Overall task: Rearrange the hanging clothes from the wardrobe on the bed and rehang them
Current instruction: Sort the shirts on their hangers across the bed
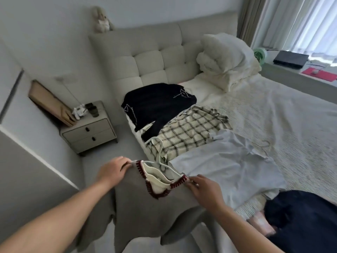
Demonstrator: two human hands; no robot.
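At the near edge of the cream-quilted bed (pixel 273 114), the left hand (pixel 113 170) and right hand (pixel 204 190) each pinch a shoulder of a grey knit top with dark-red stitched neckline (pixel 145 212), holding it up just beside the bed's pale blue shirt (pixel 228 167).

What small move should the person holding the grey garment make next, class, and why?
Probably lower the grey garment onto the bed beside the light blue garment. The left hand and right hand grip its shoulders, it hangs off the bed edge, and the other clothes already lie flat in a row.
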